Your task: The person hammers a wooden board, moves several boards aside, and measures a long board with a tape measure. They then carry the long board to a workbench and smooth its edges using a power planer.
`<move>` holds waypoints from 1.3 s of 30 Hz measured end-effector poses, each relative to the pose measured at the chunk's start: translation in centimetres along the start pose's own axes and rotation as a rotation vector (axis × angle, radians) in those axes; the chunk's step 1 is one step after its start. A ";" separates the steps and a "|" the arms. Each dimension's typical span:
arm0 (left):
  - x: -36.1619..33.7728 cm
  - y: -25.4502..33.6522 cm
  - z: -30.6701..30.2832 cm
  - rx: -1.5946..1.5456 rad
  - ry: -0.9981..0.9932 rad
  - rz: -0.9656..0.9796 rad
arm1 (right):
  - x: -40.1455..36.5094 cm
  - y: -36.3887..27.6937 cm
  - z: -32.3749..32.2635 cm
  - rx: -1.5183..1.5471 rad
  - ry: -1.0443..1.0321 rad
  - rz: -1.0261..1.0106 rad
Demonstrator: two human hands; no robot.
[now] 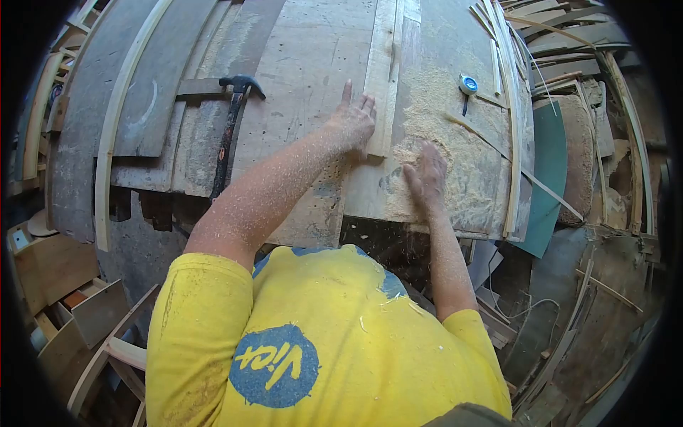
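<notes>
Press the wooden strip (382, 78) flat at mid worktop (306, 64) with the left hand (352, 121) spread wide on its near end, and sweep the sawdust (441, 121) toward the near edge with the open, empty right hand (427, 174), palm low, short of the tape measure (467, 85)

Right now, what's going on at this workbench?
A person in a yellow T-shirt leans over a wooden workbench. The left hand lies flat, fingers spread, against a narrow wooden slat that runs up the bench. The right hand rests open in a heap of sawdust beside it. A claw hammer lies to the left and a blue tape measure to the right, both untouched.
</notes>
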State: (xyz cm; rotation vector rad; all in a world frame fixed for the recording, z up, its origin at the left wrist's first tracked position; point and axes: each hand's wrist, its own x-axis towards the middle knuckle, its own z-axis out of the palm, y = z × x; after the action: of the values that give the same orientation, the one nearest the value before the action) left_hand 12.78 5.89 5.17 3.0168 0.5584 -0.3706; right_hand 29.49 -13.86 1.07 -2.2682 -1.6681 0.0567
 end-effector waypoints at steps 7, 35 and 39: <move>3.6 -3.0 -1.7 -0.002 -0.039 -0.013 | -0.7 1.8 1.1 0.012 0.134 0.075; 17.8 -13.9 -4.7 -0.016 -0.033 -0.063 | 0.6 2.0 1.0 0.042 0.110 0.145; 21.1 -16.3 -5.6 0.007 -0.039 -0.072 | 0.7 2.2 0.8 0.057 0.096 0.154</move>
State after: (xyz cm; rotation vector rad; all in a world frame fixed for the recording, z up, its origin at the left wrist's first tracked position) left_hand 27.34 28.93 5.32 2.9951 0.6655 -0.4350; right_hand 31.57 -13.58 -0.21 -2.3143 -1.4251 0.0301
